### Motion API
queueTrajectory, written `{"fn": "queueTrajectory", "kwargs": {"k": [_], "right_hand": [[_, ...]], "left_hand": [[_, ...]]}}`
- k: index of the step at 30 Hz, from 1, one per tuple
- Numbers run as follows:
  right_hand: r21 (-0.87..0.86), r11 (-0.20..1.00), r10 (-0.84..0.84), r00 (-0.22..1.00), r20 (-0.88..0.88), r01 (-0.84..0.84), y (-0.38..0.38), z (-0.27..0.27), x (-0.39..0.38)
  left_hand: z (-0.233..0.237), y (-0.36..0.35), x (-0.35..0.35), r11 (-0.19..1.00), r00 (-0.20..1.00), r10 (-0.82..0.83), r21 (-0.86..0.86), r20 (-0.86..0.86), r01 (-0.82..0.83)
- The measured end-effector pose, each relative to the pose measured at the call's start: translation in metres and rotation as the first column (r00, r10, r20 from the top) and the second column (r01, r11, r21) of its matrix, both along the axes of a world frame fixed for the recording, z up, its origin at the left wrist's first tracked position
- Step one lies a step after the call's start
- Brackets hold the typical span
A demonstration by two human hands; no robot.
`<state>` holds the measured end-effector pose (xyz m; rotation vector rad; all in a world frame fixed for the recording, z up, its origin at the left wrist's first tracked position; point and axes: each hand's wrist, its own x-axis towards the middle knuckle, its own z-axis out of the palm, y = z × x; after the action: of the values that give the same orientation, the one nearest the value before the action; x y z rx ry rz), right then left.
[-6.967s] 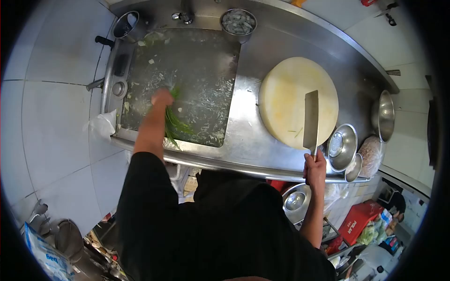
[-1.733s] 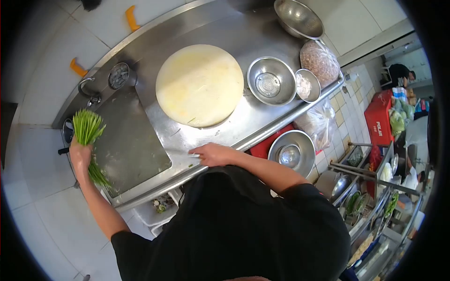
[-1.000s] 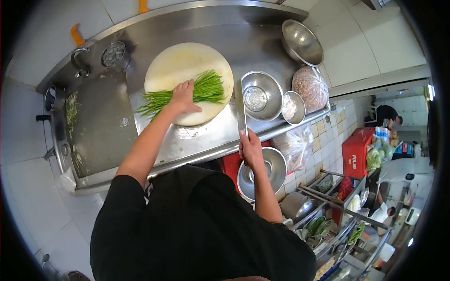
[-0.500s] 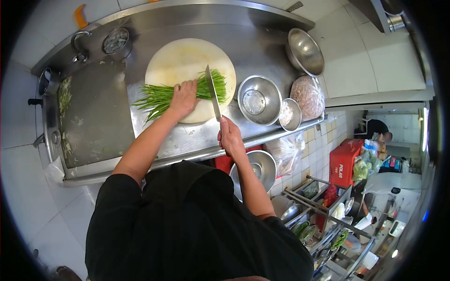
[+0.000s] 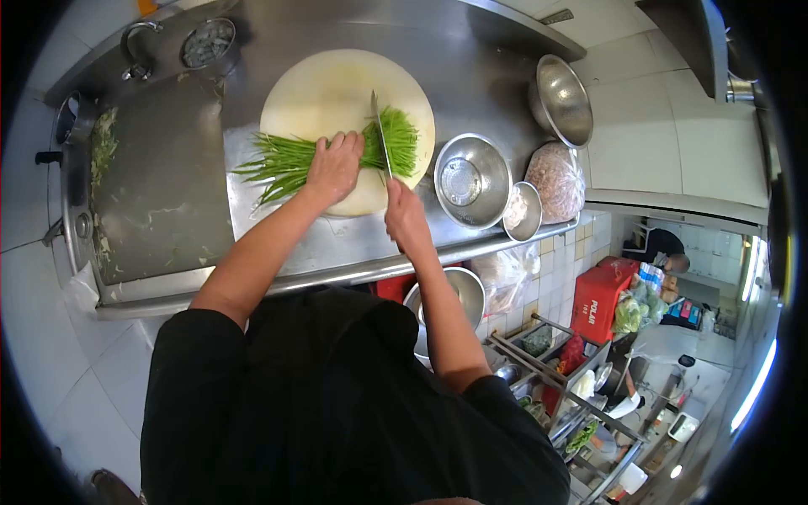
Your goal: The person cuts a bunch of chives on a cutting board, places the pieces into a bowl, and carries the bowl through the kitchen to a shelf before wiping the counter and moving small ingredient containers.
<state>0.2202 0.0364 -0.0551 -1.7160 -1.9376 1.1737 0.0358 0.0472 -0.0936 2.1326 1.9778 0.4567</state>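
Observation:
A bunch of long green chives (image 5: 282, 162) lies across a round white cutting board (image 5: 324, 88), its left ends hanging over the board's edge. My left hand (image 5: 336, 167) presses on the bunch with its fingers close together, holding it to the board. In my right hand (image 5: 406, 217) is the handle of a kitchen knife (image 5: 381, 135). Its long blade stands on edge across the chives, just right of my left fingers. Right of the blade, short cut chives (image 5: 401, 143) lie in a loose pile on the board. My right fingers hide most of the handle.
Right of the board are a steel bowl (image 5: 473, 181), a smaller bowl (image 5: 523, 212) with white contents and a bag of minced-looking food (image 5: 555, 185). Another bowl (image 5: 560, 101) leans behind. A sink (image 5: 160, 185) lies left. A person (image 5: 663, 246) bends over far right.
The cut chives right of the knife have spread into a wider pile. The knife and my right hand have moved a little farther over the board. The whole view has shifted slightly.

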Motion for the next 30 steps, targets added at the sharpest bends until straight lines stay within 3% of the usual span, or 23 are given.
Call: {"fn": "queueTrajectory", "kwargs": {"k": [2,4,5,8,10,12,13,16,21,28,30], "right_hand": [[-0.114,0.993,-0.034,0.999,0.026,0.037,0.002,0.027,-0.007],[-0.333,0.938,-0.093,0.995,0.035,0.099,-0.007,0.06,-0.007],[-0.211,0.975,-0.065,0.997,0.037,0.072,-0.023,0.036,0.012],[-0.054,0.999,-0.006,1.0,0.008,0.007,-0.076,0.027,0.059],[-0.125,0.992,-0.02,1.0,0.014,0.022,-0.086,0.045,0.065],[-0.406,0.905,-0.153,0.988,-0.03,0.128,-0.092,0.078,0.06],[-0.395,0.909,-0.168,0.985,-0.044,0.137,-0.092,0.084,0.058],[-0.266,0.955,-0.167,0.98,-0.112,0.133,-0.089,0.091,0.043],[-0.329,0.943,-0.114,0.976,-0.188,0.047,-0.068,0.087,0.004],[-0.375,0.925,-0.116,0.987,-0.11,0.067,-0.061,0.069,-0.015],[-0.197,0.98,-0.024,0.999,-0.026,0.018,-0.058,0.032,-0.007]], "left_hand": [[0.0,-0.002,0.003,1.0,1.0,0.003,0.017,-0.005,-0.003],[0.004,-0.002,0.002,1.0,1.0,0.015,0.023,0.02,-0.015],[0.006,-0.001,0.001,0.999,1.0,0.023,0.038,0.012,-0.023],[0.0,-0.002,0.003,0.999,0.999,0.045,0.02,0.011,-0.045],[-0.001,0.001,0.002,0.997,0.998,0.048,-0.056,0.036,-0.046],[0.004,-0.007,-0.004,0.999,0.996,0.038,-0.012,0.081,-0.037],[0.01,-0.01,-0.009,0.999,0.994,0.033,0.011,0.104,-0.035],[0.033,-0.019,-0.032,0.982,0.997,0.061,-0.175,-0.053,-0.07],[0.01,-0.029,-0.031,0.992,0.991,0.073,-0.093,-0.109,-0.084],[0.002,-0.035,-0.031,0.998,0.994,0.065,0.011,-0.085,-0.064],[-0.005,-0.036,-0.031,0.993,0.99,0.073,0.1,-0.123,-0.061]]}}
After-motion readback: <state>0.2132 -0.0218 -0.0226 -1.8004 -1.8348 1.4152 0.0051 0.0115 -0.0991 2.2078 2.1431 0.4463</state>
